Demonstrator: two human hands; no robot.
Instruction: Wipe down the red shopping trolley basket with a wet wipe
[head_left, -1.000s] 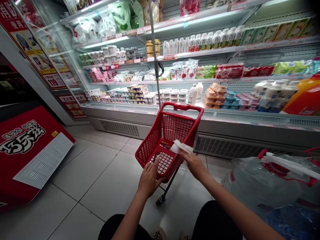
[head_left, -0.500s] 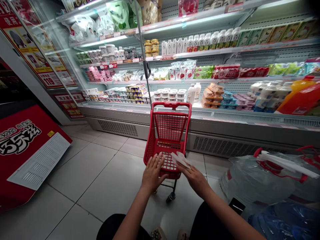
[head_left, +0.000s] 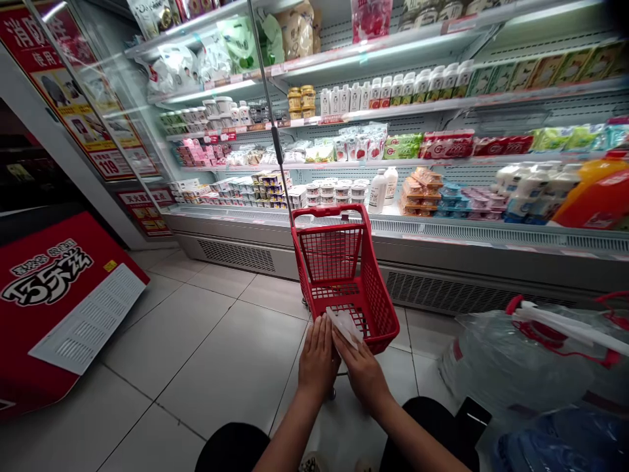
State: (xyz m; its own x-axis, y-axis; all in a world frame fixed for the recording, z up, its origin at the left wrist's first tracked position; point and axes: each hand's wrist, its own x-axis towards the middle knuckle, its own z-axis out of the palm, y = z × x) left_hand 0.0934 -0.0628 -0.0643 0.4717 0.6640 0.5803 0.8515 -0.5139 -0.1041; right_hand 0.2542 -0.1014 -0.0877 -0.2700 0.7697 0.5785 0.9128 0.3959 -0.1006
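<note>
A small red shopping cart (head_left: 381,301) stands in front of me on the tiled floor, with a thin pole rising from its left side. My left hand (head_left: 318,357) is at the cart's near edge, palm down, fingers straight and side by side, with nothing visible in it. Close beside it, my right hand (head_left: 361,370) holds a crumpled white tissue (head_left: 346,326) that sticks out past its fingers over the basket. The two hands meet or nearly meet at the fingertips.
An open chiller (head_left: 236,226) with dairy goods spans the background. Large clear water bottles (head_left: 515,360) stand at the right, with a dark phone (head_left: 472,419) beside my knee. A slanted red cabinet (head_left: 59,295) is at the left.
My hands have come together, the left moving right and the right moving left. The cart has turned, its near end swinging to the right. The view has shifted slightly.
</note>
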